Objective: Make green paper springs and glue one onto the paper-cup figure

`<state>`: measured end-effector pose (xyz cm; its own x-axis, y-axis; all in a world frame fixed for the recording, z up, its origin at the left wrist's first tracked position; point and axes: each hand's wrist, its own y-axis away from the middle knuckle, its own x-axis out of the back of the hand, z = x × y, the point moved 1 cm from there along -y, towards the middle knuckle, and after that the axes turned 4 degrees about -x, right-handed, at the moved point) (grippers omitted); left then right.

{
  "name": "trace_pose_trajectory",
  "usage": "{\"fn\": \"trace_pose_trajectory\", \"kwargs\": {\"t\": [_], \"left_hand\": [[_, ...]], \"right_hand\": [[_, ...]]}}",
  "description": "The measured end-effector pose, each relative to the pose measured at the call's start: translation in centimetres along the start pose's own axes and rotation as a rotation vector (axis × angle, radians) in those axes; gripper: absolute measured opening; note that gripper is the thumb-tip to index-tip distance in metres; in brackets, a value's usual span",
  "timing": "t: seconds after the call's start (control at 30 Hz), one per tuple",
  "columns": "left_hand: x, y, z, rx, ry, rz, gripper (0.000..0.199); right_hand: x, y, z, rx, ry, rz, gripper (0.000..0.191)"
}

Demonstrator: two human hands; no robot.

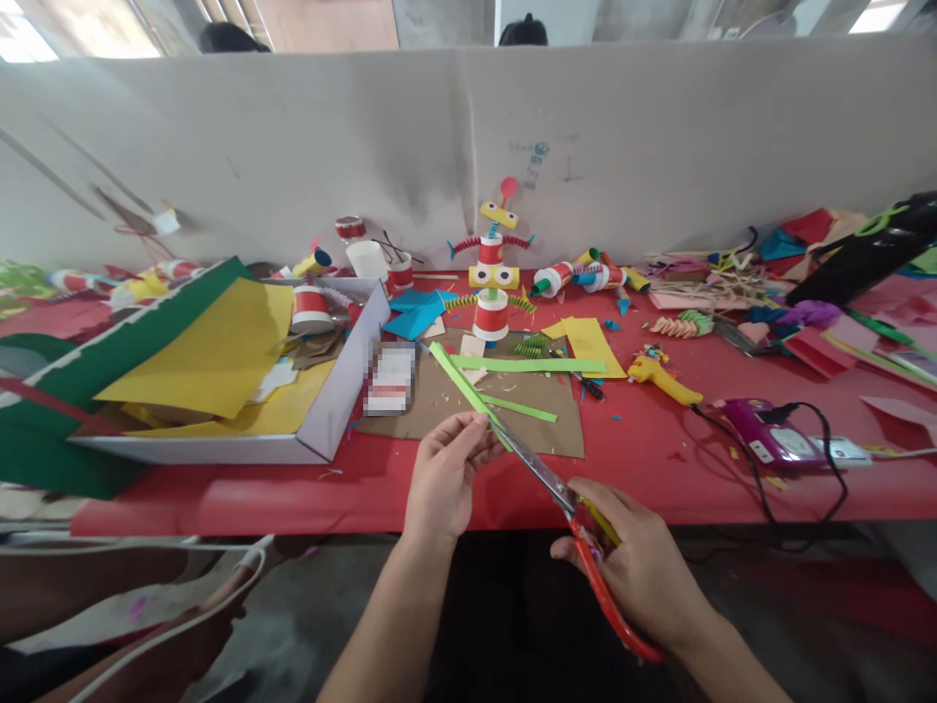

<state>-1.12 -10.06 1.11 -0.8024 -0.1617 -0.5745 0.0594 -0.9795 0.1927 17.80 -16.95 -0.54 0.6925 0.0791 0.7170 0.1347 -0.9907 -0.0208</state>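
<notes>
From here I see the left hand (450, 474) closed in a pinch, thumb against fingers, on a narrow green paper strip (463, 383) that slants away to the far left, raised over the near side of the counter (644, 493). The right hand (633, 557) is curled around the handles of a large pair of scissors (567, 500), one handle red and the other yellowish, its blades pointing far and left and meeting the strip just beside the left fingertips; I cannot tell how far apart the blades stand. Beyond my hands a brown cardboard sheet (546, 430) lies flat, with a wider green band (542, 365) across its far part and a short green piece (521, 407) nearer. Just past the sheet stands a paper-cup figure (492, 317) with springy folded arms, and a second one is stacked on top of it. To the left I have an open white box (220, 449) holding yellow paper (212, 361) and a red-and-white cup (311, 308). To the right lie a yellow glue gun (665, 379) and, farther right, a purple device (776, 433) with a black cable. At the far right I see a heap of colored paper scraps (812, 342).
</notes>
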Motion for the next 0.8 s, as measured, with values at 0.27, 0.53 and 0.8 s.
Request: {"fn": "trace_pose_trajectory", "kwargs": {"t": [0.27, 0.53, 0.8], "left_hand": [[-0.4, 0.2, -0.2, -0.042, -0.016, -0.009, 0.014], [-0.4, 0.2, -0.3, -0.050, -0.016, -0.011, 0.015], [-0.4, 0.1, -0.4, -0.043, -0.026, 0.008, 0.016]], "right_hand": [[-0.2, 0.1, 0.3, 0.004, -0.012, -0.009, 0.038], [-0.7, 0.4, 1.1, 0.033, 0.009, 0.021, 0.040], [-0.7, 0.4, 0.8, 0.035, -0.022, 0.018, 0.037]]}}
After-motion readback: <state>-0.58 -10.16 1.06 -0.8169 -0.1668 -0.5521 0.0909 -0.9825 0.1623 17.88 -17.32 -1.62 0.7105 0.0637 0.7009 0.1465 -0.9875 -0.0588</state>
